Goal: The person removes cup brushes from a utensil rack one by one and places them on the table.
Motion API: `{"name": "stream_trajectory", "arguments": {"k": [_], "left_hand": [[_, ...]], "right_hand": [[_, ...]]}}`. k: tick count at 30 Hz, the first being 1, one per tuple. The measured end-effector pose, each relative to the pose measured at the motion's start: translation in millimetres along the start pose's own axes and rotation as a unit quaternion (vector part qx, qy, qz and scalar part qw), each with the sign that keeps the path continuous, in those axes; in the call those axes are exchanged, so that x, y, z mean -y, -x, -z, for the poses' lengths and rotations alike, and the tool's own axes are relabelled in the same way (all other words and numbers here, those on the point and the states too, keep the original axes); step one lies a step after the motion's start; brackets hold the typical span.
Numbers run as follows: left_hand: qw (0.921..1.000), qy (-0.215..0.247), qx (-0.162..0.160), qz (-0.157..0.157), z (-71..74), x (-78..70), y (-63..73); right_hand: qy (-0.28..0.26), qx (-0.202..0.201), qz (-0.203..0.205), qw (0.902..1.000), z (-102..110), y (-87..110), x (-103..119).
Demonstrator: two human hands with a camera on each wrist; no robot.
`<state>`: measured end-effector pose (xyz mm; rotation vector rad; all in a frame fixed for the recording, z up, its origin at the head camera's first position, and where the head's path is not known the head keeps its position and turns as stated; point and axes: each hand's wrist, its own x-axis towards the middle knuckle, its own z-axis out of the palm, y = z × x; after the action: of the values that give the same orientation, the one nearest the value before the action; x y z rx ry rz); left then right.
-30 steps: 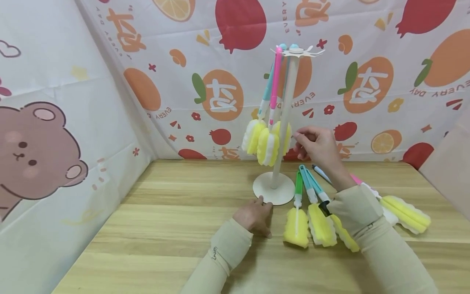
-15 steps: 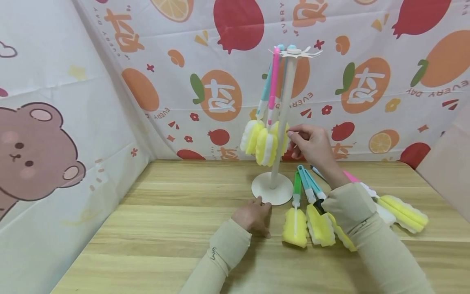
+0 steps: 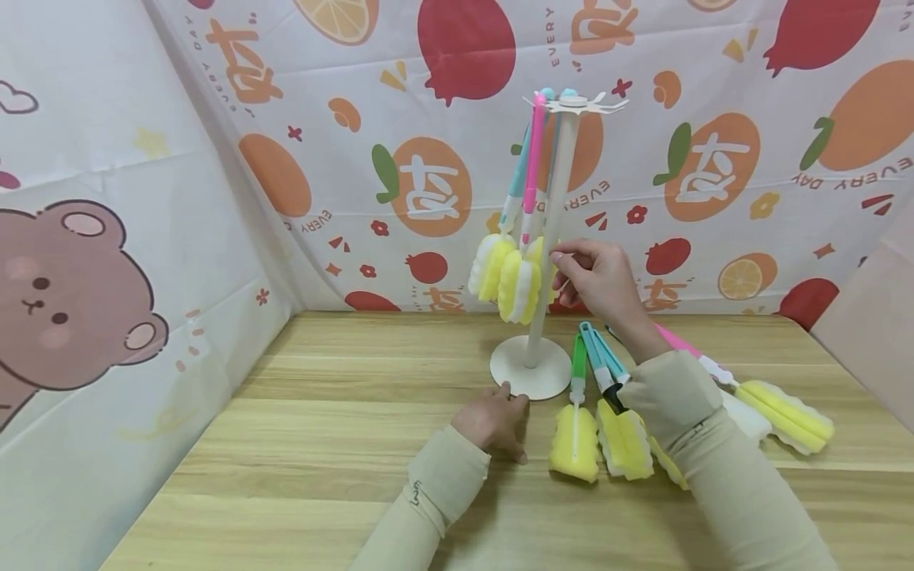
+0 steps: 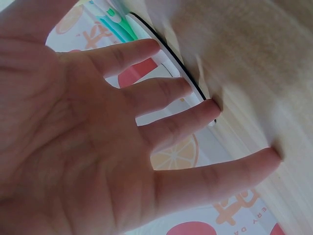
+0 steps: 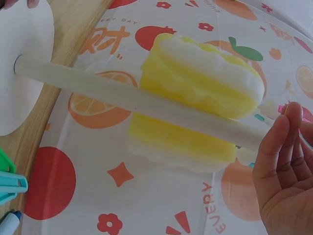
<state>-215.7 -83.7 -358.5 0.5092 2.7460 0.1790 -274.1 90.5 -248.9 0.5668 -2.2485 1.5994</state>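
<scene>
A white stand rises from a round base, with a hooked rack on top. From it hang a pink-handled bottle brush, a teal-handled one and another, whose sponge is partly behind the pole. My left hand rests on the table; the left wrist view shows its fingers spread, some tips at the base's edge. My right hand has bent fingers and thumb close together right at the pole, beside the hanging sponges. I cannot tell if it grips anything.
On the table, right of the base, lie a green-handled brush, a teal-handled brush and a pink-handled brush, with others partly under the right sleeve. Behind the table hangs a fruit-print cloth.
My right hand has moved left to the pole from a little to its right. The left hand stays by the base, and the hanging brushes keep their places.
</scene>
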Motion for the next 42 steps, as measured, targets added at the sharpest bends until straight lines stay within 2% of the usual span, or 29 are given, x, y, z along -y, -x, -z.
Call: {"name": "stream_trajectory", "arguments": {"k": [10, 34, 42], "left_hand": [[1.0, 0.0, 0.002, 0.001, -0.9, -0.6, -0.3], [0.9999, -0.016, -0.002, -0.001, -0.6, -3.5, 0.3], [0.9999, -0.013, -0.002, 0.0, 0.4, -1.7, 2.0]], "right_hand": [[0.025, 0.009, 0.006, 0.9996, -4, -8.9, 5], [-0.006, 0.05, -0.019, 0.9986, -9, -11.5, 5], [0.002, 0.073, -0.03, 0.9969, -14, -17.6, 8]]}}
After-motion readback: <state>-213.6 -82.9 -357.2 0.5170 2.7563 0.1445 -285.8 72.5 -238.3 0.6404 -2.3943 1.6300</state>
